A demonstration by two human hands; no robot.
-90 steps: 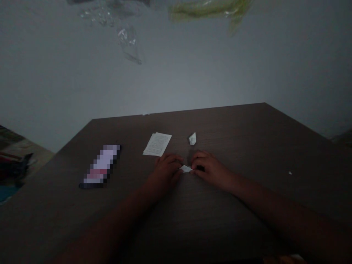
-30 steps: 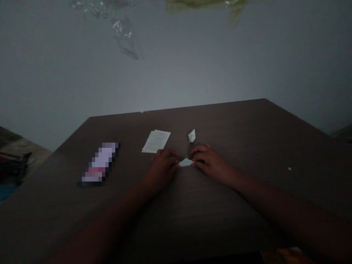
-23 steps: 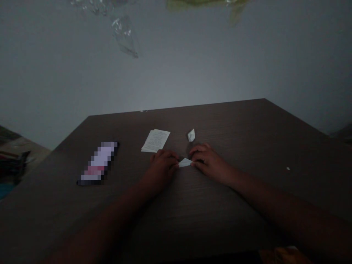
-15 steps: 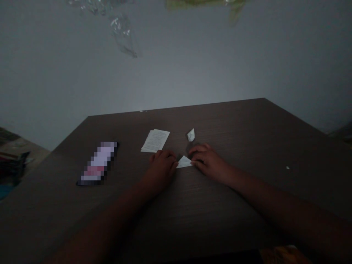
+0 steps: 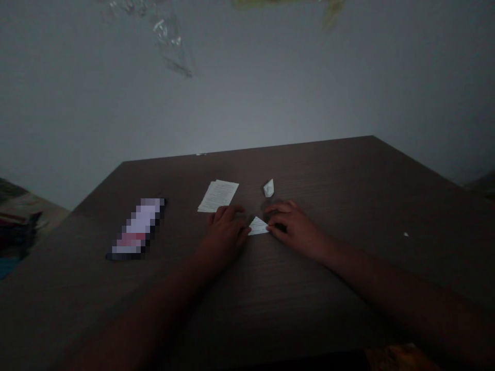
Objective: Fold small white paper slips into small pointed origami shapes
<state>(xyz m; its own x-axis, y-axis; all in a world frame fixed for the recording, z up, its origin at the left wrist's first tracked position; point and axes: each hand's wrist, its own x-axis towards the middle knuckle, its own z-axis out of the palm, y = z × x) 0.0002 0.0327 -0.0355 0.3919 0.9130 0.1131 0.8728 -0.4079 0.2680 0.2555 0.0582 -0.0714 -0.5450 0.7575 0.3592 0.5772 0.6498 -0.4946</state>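
A small piece of printed white paper, folded into a triangle, lies on the dark table between my hands. My left hand pinches its left corner with thumb and fingertips. At the opposite corner, my right hand grips the paper between thumb and index finger, its other fingers curled forward. Just beyond the right fingers stands a small folded paper boat. A stack of printed paper sheets lies past the left fingertips.
To the left on the wood-grain table lies a phone, its screen pixelated. A tiny white scrap is off to the right. Behind the table rises a grey wall with clear plastic stuck on it.
The two hands stay at the paper's corners, with the right fingertips slightly further left and the visible triangle a little narrower. The whole view has shifted up slightly.
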